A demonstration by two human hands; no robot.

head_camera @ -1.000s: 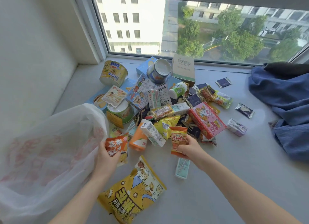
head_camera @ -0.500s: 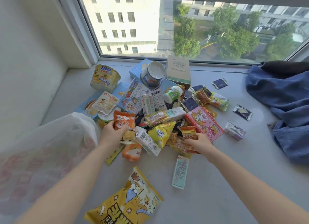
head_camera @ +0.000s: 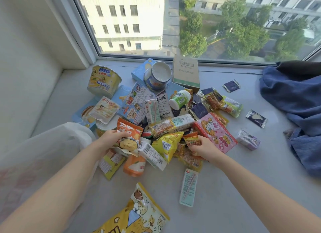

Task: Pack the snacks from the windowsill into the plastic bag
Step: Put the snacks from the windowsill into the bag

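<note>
A: Entry. Large items on record?

B: A grey windowsill [head_camera: 225, 189] is logged below the window glass. A translucent white plastic bag [head_camera: 43, 154] is seen at the left edge, its rim just beside the pile. What it contains cannot be made out. A blue cloth [head_camera: 295, 102] is heaped at the far right, apart from most packets.

A: Snacks?

B: The snack pile [head_camera: 165, 126] is located mid-sill, on the sill surface. A yellow popcorn bag [head_camera: 139, 215] is noted nearest the camera, separate from the pile. A pink rabbit-print box [head_camera: 217, 133] lies at the pile's right edge. A yellow "BIG" noodle cup [head_camera: 104, 79] is tilted at the back left. A pale green drink carton [head_camera: 188, 187] lies flat between pile and popcorn bag.

A: Hands?

B: The left hand [head_camera: 111, 138] is curled around an orange snack packet [head_camera: 128, 130] at the pile's near left. The right hand [head_camera: 205, 147] is clamped on a small orange-red packet [head_camera: 192, 139], just beside the pink box.
</note>
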